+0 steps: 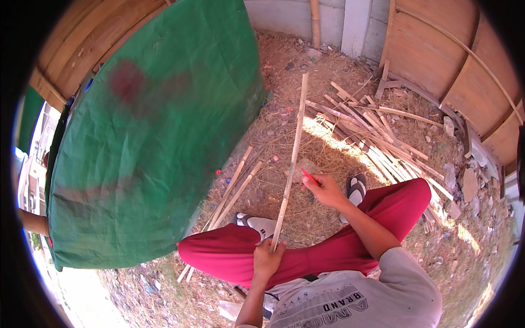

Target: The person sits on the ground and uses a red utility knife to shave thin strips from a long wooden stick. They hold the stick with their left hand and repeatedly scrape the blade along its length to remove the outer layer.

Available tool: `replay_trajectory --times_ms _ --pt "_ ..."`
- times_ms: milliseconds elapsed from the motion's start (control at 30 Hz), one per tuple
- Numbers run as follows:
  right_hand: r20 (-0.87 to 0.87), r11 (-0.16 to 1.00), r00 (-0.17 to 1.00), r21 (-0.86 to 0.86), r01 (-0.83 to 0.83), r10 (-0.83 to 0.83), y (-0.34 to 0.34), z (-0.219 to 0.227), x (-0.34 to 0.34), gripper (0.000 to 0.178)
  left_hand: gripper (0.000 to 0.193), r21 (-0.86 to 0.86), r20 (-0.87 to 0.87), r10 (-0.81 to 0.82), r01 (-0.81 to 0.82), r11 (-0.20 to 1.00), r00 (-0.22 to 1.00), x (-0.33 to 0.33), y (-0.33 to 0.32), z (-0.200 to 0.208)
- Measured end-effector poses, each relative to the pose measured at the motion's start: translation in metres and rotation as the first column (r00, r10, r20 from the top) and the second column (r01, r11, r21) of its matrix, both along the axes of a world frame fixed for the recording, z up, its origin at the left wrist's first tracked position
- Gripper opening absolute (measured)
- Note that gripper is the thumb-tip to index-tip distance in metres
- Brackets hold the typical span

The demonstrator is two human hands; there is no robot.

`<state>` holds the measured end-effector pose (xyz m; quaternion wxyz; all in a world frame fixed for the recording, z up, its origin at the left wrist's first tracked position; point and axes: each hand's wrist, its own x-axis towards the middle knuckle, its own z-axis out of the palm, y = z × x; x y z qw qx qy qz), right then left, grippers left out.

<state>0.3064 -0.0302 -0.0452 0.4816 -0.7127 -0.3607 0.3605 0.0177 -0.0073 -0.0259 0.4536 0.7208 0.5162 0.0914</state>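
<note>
My left hand is closed round the lower end of a long, pale bamboo strip, near my lap. The strip stands up and away from me, leaning slightly right, its far end free. My right hand is closed on a slim red tool just right of the strip's middle. Only the red part of the tool shows clearly, so its exact kind cannot be made out. A small gap seems to lie between this hand and the strip.
Many bamboo strips lie in a loose pile ahead on the right. A few more strips lie by my left foot. A large green tarp hangs on the left. Wooden panels stand at the far right, and litter is scattered over the dirt ground.
</note>
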Motion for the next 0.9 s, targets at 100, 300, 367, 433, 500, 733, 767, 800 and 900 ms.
replay_trajectory --times_ms 100,300,367,433,500,733,767,800,900 --pt "0.055 0.993 0.998 0.118 0.016 -0.022 -0.001 0.011 -0.009 0.043 0.038 -0.057 0.049 0.05 -0.047 0.997 0.998 -0.005 -0.002 -0.014" --pt "0.091 0.995 0.996 0.095 -0.027 0.018 0.001 0.007 -0.008 0.043 0.038 -0.117 0.045 0.063 -0.057 0.991 0.997 -0.006 0.001 -0.021" --pt "0.131 0.994 0.991 0.095 -0.048 0.035 0.0 0.003 -0.011 0.04 0.039 -0.101 0.077 0.042 -0.034 0.994 0.996 -0.004 0.002 -0.018" --pt "0.211 0.992 0.975 0.092 -0.088 0.067 0.001 0.008 -0.015 0.039 0.04 -0.096 0.092 0.039 -0.03 0.995 0.995 -0.006 0.002 -0.018" --pt "0.331 0.987 0.938 0.082 -0.138 0.103 -0.001 0.015 -0.018 0.039 0.041 -0.104 0.096 0.044 -0.034 0.994 0.994 -0.005 0.001 -0.023" --pt "0.498 0.955 0.857 0.167 -0.244 0.132 -0.002 0.007 -0.019 0.039 0.039 -0.088 0.05 0.044 -0.039 0.995 0.998 -0.001 0.0 -0.016" --pt "0.509 0.958 0.85 0.151 -0.243 0.135 -0.003 0.005 -0.019 0.039 0.039 -0.077 0.048 0.041 -0.037 0.996 0.998 0.0 0.0 -0.013" --pt "0.521 0.961 0.842 0.135 -0.243 0.139 -0.002 0.005 -0.02 0.039 0.039 -0.065 0.046 0.039 -0.036 0.997 0.998 0.001 0.0 -0.011" --pt "0.566 0.967 0.806 0.055 -0.248 0.174 -0.004 0.011 -0.021 0.039 0.039 -0.067 0.016 0.053 -0.051 0.996 0.998 0.003 -0.001 -0.006"
